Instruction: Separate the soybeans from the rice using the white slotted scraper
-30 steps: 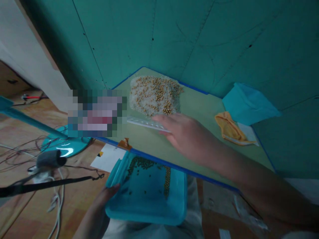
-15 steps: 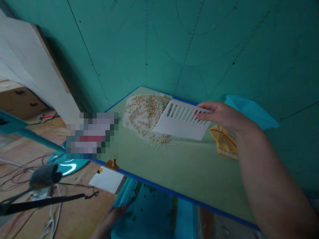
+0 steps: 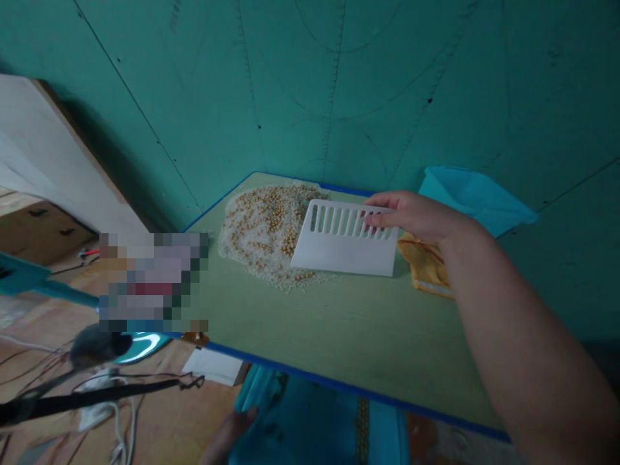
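Shifted slightly left since half a second ago: white slotted scraper [image 3: 346,242], lower edge on green table [image 3: 339,329], corner in the bean-and-grain pile [image 3: 264,226] at the far left. Teal tray [image 3: 310,426] sits below the table's front edge. Right hand [image 3: 411,216] pinches the scraper's top edge, fingers closed. Left hand [image 3: 232,429] is at the tray rim, grip unclear.

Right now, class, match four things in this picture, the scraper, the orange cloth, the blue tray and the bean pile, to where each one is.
Things:
1 scraper
2 orange cloth
3 blue tray
4 bean pile

Places:
A below the near edge of the table, by the left hand
B gripped by the right hand
C at the far corner of the table
D on the table, beside the right wrist

Pairs: 1-B, 2-D, 3-A, 4-C
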The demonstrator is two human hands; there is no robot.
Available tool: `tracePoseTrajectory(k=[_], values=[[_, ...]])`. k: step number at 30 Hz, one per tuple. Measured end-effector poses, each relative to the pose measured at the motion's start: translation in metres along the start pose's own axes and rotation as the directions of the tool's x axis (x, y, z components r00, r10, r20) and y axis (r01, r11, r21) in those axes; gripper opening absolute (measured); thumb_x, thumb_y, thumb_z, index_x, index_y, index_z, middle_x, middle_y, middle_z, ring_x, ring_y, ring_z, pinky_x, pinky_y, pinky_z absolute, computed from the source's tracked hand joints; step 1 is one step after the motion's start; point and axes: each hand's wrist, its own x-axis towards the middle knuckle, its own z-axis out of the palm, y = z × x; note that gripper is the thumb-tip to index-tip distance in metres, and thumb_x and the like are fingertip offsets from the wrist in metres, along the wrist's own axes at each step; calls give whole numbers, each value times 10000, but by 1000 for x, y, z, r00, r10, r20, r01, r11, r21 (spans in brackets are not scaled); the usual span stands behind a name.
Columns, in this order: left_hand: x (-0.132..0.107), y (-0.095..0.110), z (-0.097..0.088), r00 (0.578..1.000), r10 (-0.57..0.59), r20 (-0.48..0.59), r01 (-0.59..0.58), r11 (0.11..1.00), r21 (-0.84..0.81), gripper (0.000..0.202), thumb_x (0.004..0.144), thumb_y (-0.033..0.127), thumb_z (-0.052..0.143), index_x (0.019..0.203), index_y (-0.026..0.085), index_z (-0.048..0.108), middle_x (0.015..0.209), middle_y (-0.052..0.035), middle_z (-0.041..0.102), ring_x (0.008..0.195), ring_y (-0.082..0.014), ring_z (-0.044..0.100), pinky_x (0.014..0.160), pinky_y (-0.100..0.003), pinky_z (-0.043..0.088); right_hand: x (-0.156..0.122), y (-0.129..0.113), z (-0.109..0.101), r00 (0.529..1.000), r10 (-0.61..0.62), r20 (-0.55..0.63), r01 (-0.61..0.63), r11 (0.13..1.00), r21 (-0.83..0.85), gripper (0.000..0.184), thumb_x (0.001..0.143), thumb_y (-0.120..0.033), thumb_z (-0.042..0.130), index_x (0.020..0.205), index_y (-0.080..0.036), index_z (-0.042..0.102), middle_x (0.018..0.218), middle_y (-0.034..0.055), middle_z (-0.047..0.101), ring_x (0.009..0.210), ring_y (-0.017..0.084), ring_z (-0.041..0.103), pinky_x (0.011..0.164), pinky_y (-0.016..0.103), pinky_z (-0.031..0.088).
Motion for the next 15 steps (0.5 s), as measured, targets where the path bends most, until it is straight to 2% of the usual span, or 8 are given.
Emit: tracePoseTrajectory(k=[2,4,8,11,15], values=[[0,1,-3,1000,-8,-21,9,1000,5,131,539,338,714,596,220,702,529,-112,720,1012,-440,550,920,-488,380,-1,2,-5,1000,16,4,-16,1000,-13,162,699,-265,627,860,-252,643,829,-3,679,680,148,629,635,303,506],[-5,2,-1,999,-11,-31,11,1000,-22,216,528,327,721,697,193,723,542,-121,725,1064,-426,513,904,-458,408,-1,5,-11,999,43,17,-42,999,-25,178,694,-281,633,870,-258,646,825,0,682,669,155,631,611,305,509],[-24,5,14,998,-51,-46,42,981,-187,427,559,397,679,931,189,700,823,-103,753,1184,-355,396,902,-424,415,-1,11,-21,997,70,33,-69,997,-32,183,675,-306,656,849,-249,651,794,9,685,626,155,627,558,292,508],[-34,9,21,996,-69,-59,54,970,-237,333,585,389,655,876,236,708,886,-45,743,1212,-334,342,925,-451,391,0,15,-22,997,76,34,-74,997,-34,181,677,-298,654,851,-247,648,792,11,685,619,156,627,551,295,511],[-32,9,14,999,-16,-37,8,977,-213,231,596,369,653,782,248,719,820,-28,752,1202,-346,345,950,-492,348,0,15,-18,992,88,85,-85,996,-38,188,682,-297,648,856,-226,644,781,23,684,614,153,626,548,289,511]])
